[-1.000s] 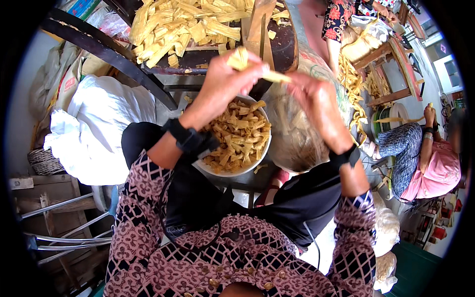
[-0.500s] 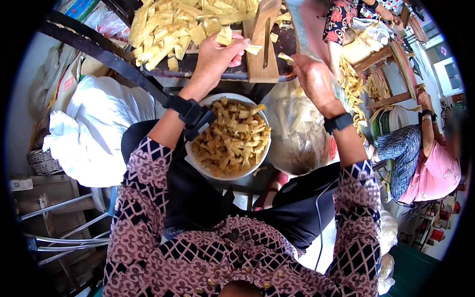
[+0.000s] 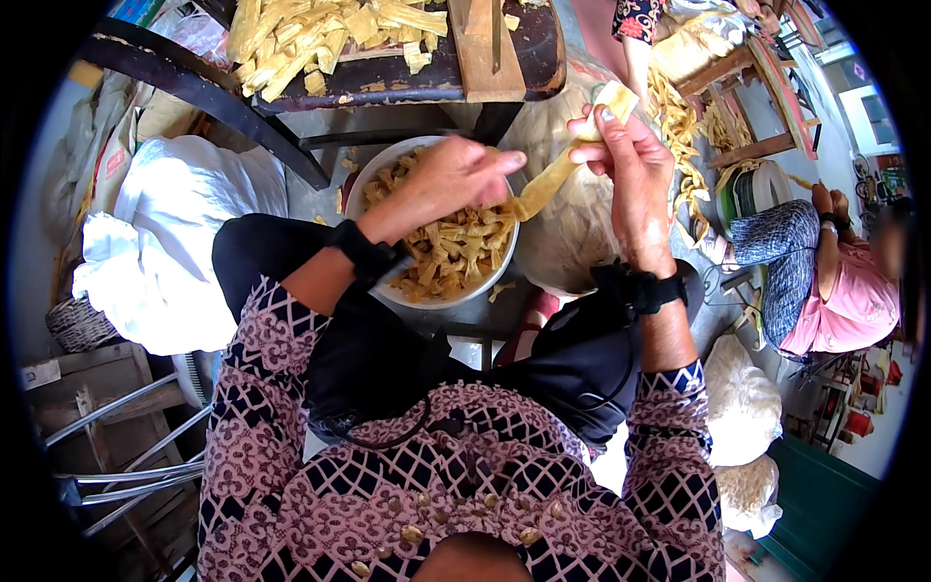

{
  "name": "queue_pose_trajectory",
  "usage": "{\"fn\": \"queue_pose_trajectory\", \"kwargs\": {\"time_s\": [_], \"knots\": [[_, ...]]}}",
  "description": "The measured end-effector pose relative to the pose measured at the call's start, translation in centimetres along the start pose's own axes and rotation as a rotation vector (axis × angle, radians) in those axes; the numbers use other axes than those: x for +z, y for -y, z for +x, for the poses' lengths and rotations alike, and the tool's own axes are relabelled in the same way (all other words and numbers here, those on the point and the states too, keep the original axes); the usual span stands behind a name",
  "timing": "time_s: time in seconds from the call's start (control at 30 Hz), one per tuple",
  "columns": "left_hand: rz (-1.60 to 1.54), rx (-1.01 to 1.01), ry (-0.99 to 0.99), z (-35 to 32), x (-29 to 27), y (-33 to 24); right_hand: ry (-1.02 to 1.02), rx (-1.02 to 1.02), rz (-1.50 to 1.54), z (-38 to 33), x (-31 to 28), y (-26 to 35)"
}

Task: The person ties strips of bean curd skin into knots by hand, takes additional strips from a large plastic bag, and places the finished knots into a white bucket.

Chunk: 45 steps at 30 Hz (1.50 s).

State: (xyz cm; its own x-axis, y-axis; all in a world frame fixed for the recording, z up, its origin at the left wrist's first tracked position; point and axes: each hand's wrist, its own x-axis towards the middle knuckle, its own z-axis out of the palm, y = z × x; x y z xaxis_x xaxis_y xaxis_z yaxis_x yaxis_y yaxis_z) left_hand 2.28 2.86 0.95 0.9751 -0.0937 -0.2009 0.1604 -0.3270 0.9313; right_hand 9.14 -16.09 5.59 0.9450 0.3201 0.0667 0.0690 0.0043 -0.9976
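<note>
My right hand [image 3: 635, 175] is closed on a flat yellow strip [image 3: 548, 184], which looks like dried husk or leaf. One end stands up above the thumb and fingers. The other slants down to the right rim of a white bucket [image 3: 357, 184]. Over that bucket is my left hand [image 3: 456, 179], blurred, with one finger pointing right toward the strip. Whether its other fingers grip anything is not clear. Short yellow folded pieces [image 3: 456, 257] fill the bucket between my knees.
Ahead, a dark worn stool [image 3: 388, 89] carries a heap of yellow strips [image 3: 301, 39] and a slotted wooden block [image 3: 475, 63]. A big clear plastic bag [image 3: 572, 233] stands right of the bucket. White sacking [image 3: 184, 242] lies left. A person in pink [image 3: 844, 310] sits at far right.
Both hands have come away from the stool's edge, the left down over the bucket. A long strip now trails from my right hand. The view has shifted, with the stool higher in it.
</note>
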Motion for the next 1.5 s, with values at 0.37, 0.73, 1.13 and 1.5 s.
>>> {"fn": "queue_pose_trajectory", "kwargs": {"time_s": [0.37,0.73,1.13,1.5], "knots": [[-0.86,-0.075,0.445,-0.5,7.8,0.5,-0.008,0.046,0.015,-10.8,1.3,-1.4],[0.097,0.194,0.215,-0.4,7.9,1.2,0.033,0.131,-0.416,-8.5,0.1,-4.9],[0.091,0.688,0.108,-0.2,5.7,-0.7,0.285,0.453,0.26,-8.6,-2.1,-4.8],[0.216,0.574,-0.029,-0.6,5.2,-0.4,0.013,0.245,0.071,-8.9,0.9,-5.2]]}}
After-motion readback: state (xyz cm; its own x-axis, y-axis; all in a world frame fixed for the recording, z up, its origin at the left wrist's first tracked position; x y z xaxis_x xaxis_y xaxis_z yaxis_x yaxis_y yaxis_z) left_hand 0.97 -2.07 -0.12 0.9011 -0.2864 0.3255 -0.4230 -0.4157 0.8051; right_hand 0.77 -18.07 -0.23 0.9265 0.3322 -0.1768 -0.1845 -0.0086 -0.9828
